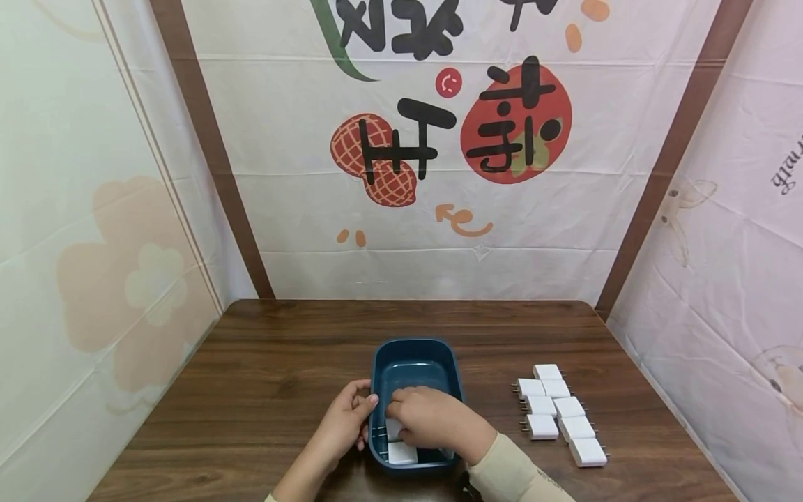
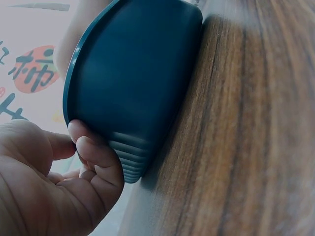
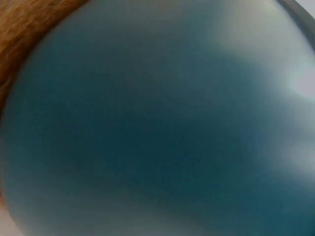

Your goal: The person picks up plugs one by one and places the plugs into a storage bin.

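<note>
A dark blue plastic bin (image 1: 414,351) stands on the table in the head view. My left hand (image 1: 341,424) pinches its left rim between thumb and fingers; the left wrist view shows those fingers (image 2: 101,162) curled at the rim beside the ribbed corner. Inside the bin, my right hand (image 1: 434,418) reaches down with curled fingers on a white plug adapter (image 1: 393,428), partly hidden beneath them. A second white plug adapter (image 1: 402,453) lies at the near end of the bin, its prongs pointing left. Only a blurred blue bin surface (image 3: 157,128) fills most of the right wrist view.
To the right of the bin, several white plug adapters (image 1: 541,427) lie in two close columns, prongs facing outward. The wood-grain table (image 1: 282,362) has a printed cloth backdrop (image 1: 301,230) behind it and cloth panels at both sides.
</note>
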A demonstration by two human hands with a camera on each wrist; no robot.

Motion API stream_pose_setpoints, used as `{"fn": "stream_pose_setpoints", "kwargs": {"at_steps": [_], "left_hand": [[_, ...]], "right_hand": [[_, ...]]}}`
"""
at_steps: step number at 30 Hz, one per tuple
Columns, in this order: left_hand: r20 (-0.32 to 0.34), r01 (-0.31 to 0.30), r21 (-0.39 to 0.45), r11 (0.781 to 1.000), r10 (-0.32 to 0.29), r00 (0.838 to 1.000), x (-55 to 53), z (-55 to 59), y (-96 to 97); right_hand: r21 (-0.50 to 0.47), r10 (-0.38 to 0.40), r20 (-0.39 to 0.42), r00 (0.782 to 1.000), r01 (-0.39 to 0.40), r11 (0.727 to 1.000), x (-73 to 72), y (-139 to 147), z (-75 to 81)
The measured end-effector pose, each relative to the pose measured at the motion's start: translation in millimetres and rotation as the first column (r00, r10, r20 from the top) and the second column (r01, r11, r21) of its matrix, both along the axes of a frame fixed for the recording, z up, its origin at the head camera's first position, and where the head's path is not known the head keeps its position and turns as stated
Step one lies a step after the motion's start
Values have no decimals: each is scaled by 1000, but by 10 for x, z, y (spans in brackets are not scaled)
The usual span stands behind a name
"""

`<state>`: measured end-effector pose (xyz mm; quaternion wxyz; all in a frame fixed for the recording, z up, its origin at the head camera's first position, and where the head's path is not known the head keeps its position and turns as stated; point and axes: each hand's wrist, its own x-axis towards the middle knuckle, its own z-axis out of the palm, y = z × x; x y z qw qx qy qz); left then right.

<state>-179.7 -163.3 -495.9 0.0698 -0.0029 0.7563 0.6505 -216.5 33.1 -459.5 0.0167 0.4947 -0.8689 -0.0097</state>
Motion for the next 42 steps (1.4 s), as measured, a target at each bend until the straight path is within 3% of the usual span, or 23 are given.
{"fn": "stream_pose_setpoints", "kwargs": {"at_steps": [23, 31, 42], "left_hand": [[-17, -23, 11, 1000, 23, 1000, 22, 16, 4], [-7, -19, 9, 1000, 19, 1000, 41, 31, 14], [-22, -29, 3, 1000, 29, 999, 6, 11, 18]], "right_hand": [[-35, -48, -9, 999, 47, 998, 29, 191, 288], [-59, -50, -2, 999, 50, 997, 10, 293, 295], [-54, -82, -50, 995, 79, 995, -28, 473, 328]]}}
